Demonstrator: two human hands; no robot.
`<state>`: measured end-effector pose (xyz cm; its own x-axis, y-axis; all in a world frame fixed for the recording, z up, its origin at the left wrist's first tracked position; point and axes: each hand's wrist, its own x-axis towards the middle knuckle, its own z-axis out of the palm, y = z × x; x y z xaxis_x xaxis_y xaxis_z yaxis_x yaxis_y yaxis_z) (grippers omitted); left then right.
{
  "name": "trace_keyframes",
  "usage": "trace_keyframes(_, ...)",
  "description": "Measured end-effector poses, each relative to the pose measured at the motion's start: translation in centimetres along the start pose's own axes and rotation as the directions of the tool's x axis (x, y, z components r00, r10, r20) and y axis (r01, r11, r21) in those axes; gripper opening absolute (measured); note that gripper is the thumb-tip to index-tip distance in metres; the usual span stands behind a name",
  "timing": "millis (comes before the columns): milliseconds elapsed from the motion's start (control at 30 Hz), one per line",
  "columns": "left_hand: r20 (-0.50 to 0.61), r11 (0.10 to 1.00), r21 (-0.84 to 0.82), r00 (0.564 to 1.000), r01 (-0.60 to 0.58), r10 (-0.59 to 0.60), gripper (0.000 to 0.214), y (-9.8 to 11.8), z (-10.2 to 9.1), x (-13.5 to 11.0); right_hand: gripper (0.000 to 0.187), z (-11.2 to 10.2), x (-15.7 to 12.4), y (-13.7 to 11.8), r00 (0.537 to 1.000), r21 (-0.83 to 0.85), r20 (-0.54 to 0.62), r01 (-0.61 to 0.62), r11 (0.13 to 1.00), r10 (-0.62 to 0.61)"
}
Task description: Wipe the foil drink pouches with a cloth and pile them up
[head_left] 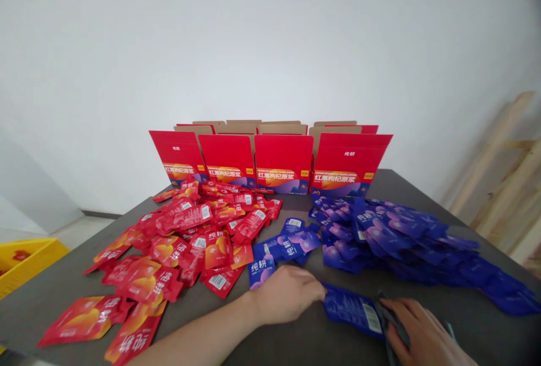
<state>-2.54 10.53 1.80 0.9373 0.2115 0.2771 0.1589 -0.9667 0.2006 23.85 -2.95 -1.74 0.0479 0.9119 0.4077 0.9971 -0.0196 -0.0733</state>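
My left hand (pixel 285 294) rests on the dark table (pixel 422 186), fingers curled at the near edge of a blue pouch (pixel 350 309) that lies flat with its barcode up. My right hand (pixel 422 332) holds the other end of that pouch together with a dark flat object I cannot make out. A heap of red pouches (pixel 190 236) spreads over the left of the table. A heap of blue pouches (pixel 397 236) covers the right. A few loose blue pouches (pixel 287 245) lie between the two heaps.
Several open red cartons (pixel 279 163) stand in a row at the table's far side, flaps up. A yellow crate (pixel 25 259) sits on the floor at the left. Wooden frames (pixel 502 169) lean against the white wall at the right.
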Motion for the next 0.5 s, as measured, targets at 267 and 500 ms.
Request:
trace_keyframes(267, -0.226, 0.966, -0.211, 0.955, 0.147, -0.195, 0.019, 0.6, 0.2, 0.4, 0.044, -1.4, 1.0, -2.2, 0.885, -0.200, -0.227, 0.367, 0.909, -0.407)
trace_keyframes(500, -0.300, 0.916, -0.223, 0.870, 0.335, -0.391, 0.036, 0.7, -0.2, 0.0, 0.022, -1.8, 3.1, -2.0, 0.996, 0.242, -0.015, 0.087, 0.966, -0.086)
